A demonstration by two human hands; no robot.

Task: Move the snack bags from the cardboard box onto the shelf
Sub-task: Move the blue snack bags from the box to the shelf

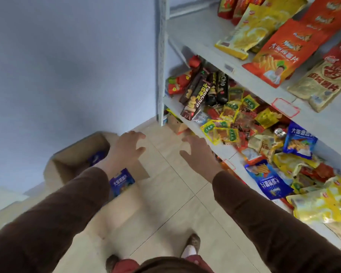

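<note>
Hands first, since that's the main bit: both are out in front with nothing in them. Left hand (126, 148) is spread loosely, fingers a bit curved and well apart, hovering over the open cardboard box (71, 164) on the floor, not touching any bag as far as I can see. Right hand (199, 154) is the same deal, fingers fanned and relaxed, thumb sticking out to the side, sitting in the air just beside the front edge of the shelf (224, 152) without gripping anything. Whether its fingertips brush the shelf lip I honestly can't tell, it's a bit blurry there.

Box is down on the left against the blue-grey wall (67, 66), flaps open. One blue snack bag (121, 181) shows inside it right under the left wrist, and there's another bluish bit (96, 157) deeper in, too smeared to make out.

Shelf is on the right, white metal unit. That lower level is piled with stuff: small yellow packets (221, 133), dark tall chip boxes (197, 95) leaning at the back left, a couple more blue bags (272, 184) like the boxed one, and yellow bags (319, 205) nearest the camera. Upper level has big orange bags (283, 54) and yellow ones (258, 26) lying flat.

Both arms are in brown sleeves (57, 213), and shoes (193, 243) are visible on the pale tiled floor (175, 194).
</note>
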